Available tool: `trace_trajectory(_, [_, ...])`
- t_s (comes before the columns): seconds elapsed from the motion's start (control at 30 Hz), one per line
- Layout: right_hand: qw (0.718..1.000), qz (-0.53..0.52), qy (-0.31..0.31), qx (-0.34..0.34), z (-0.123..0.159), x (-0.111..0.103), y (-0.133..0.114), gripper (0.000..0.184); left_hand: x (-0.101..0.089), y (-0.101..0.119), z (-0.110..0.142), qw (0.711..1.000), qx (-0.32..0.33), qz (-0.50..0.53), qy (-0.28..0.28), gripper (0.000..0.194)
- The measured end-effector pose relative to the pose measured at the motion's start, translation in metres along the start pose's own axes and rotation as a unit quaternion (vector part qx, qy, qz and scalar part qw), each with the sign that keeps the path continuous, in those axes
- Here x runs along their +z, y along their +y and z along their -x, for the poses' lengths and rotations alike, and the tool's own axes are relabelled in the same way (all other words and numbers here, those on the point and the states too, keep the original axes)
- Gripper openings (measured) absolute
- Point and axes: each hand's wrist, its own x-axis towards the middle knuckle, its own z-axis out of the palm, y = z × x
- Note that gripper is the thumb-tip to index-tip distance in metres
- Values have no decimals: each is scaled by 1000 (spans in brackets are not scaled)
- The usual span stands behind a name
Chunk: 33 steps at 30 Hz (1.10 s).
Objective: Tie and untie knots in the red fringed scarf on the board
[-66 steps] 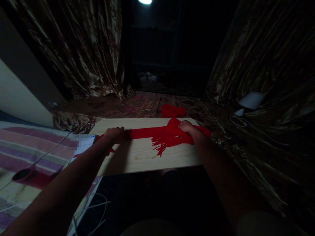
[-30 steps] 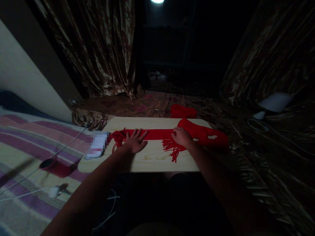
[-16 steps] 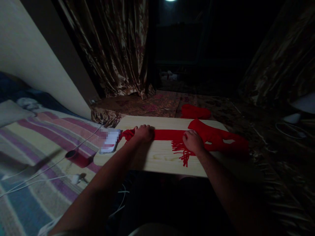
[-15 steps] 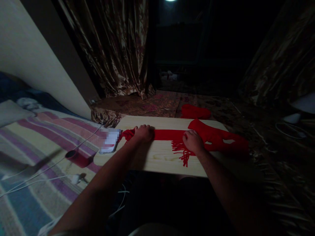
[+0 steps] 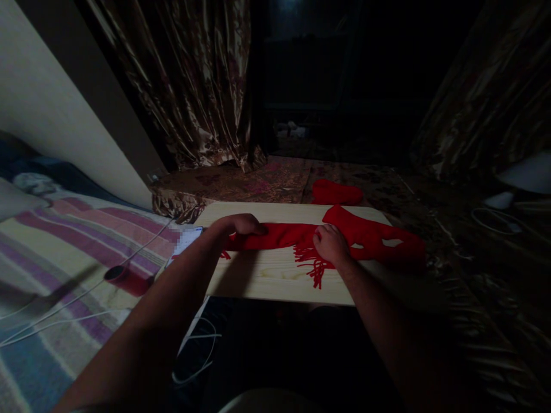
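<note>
A red fringed scarf (image 5: 286, 235) lies lengthwise across a pale wooden table (image 5: 262, 275). Near its left end, my left hand (image 5: 244, 223) has its fingers bent down round the cloth, which wrinkles beside it; the fingertips are partly hidden. Just above a fringe, my right hand (image 5: 331, 244) is closed on the scarf with curled fingers. To the right of that hand the scarf spreads in loose folds with gaps and hangs over the table's far right side. Another bit of fringe shows below my left wrist.
A second red cloth bundle (image 5: 336, 191) lies beyond the table. A phone (image 5: 186, 238) is partly behind my left forearm. On the striped bed (image 5: 77, 252) lie a red cylinder (image 5: 128, 280) and white cables. A lamp (image 5: 527, 172) stands at the right.
My left hand spread flat on the scarf, then curled, and now grips it with the wrist raised; the strip has wrinkled. My right hand shifted left along the scarf early on, then stayed.
</note>
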Motion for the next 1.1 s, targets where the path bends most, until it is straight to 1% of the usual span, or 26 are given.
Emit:
trace_trajectory(0.07, [1000, -1, 0, 2, 0, 0, 0, 22, -4, 0, 4, 998, 26, 49, 14, 29])
trace_trajectory(0.13, [1000, -1, 2, 1, 0, 1, 0, 22, -2, 4, 8, 993, 29, 110, 22, 25])
trace_trajectory(0.17, [1000, -1, 3, -1, 0, 1, 1, 21, 1, 7, 10, 987, 29, 158, 14, 24])
trace_trajectory(0.2, [1000, -1, 3, -5, 0, 1, 1, 21, 4, 11, 12, 975, 36, 220, -1, 23])
trace_trajectory(0.23, [1000, 0, 3, -6, 0, 1, 2, 21, 8, 17, 14, 953, 54, 296, -19, 23])
trace_trajectory(0.27, [1000, -1, 1, -8, 0, 1, 2, 21, 11, 22, 15, 922, 79, 378, -33, 25])
trace_trajectory(0.3, [1000, -1, -1, -8, 1, 1, 2, 21, 14, 27, 16, 883, 108, 456, -37, 27])
trace_trajectory(0.33, [1000, 0, -1, -7, 1, 1, 2, 21, 17, 32, 15, 843, 135, 520, -28, 29])
trace_trajectory(0.37, [1000, 1, -1, -4, 1, 1, 2, 21, 19, 35, 15, 812, 151, 564, -15, 29])
trace_trajectory(0.4, [1000, 2, -1, -1, 1, 1, 2, 21, 21, 37, 13, 795, 156, 587, -2, 28])
trace_trajectory(0.43, [1000, 3, 0, 2, 1, 1, 2, 21, 22, 38, 11, 792, 149, 592, 5, 26])
trace_trajectory(0.47, [1000, 3, 1, 4, 1, 1, 2, 20, 23, 36, 10, 801, 134, 583, 6, 25])
trace_trajectory(0.57, [1000, 2, 2, 5, 0, 1, 1, 20, 24, 28, 7, 847, 103, 522, -11, 26])
trace_trajectory(0.67, [1000, -3, 5, 3, 0, 2, 1, 19, 24, 22, 9, 870, 116, 478, -31, 24])
trace_trajectory(0.73, [1000, -8, 8, 2, 0, 2, 2, 18, 25, 26, 13, 873, 122, 471, -32, 23])
trace_trajectory(0.8, [1000, -7, 9, 5, 0, 3, 2, 18, 26, 35, 18, 868, 120, 480, -31, 23])
trace_trajectory(0.83, [1000, -5, 8, 7, 1, 2, 2, 19, 27, 41, 20, 863, 119, 490, -39, 23])
trace_trajectory(0.87, [1000, -2, 6, 9, 1, 2, 2, 19, 28, 46, 23, 854, 119, 505, -51, 23])
trace_trajectory(0.93, [1000, 2, 1, 6, 1, 1, 2, 19, 31, 54, 26, 823, 130, 549, -63, 22])
trace_trajectory(0.97, [1000, 2, -2, 3, 1, 0, 2, 19, 34, 55, 26, 804, 138, 576, -52, 24])
trace_trajectory(1.0, [1000, 3, -4, 2, 1, 0, 2, 19, 37, 53, 25, 787, 143, 600, -30, 26])
trace_trajectory(1.03, [1000, 4, -5, 3, 1, 0, 2, 19, 41, 49, 22, 777, 139, 614, 5, 27])
trace_trajectory(1.07, [1000, 3, -3, 4, 1, 0, 2, 18, 46, 43, 19, 782, 120, 611, 42, 25])
trace_trajectory(1.1, [1000, 2, -1, 7, 1, 0, 2, 18, 52, 35, 14, 800, 83, 589, 74, 22])
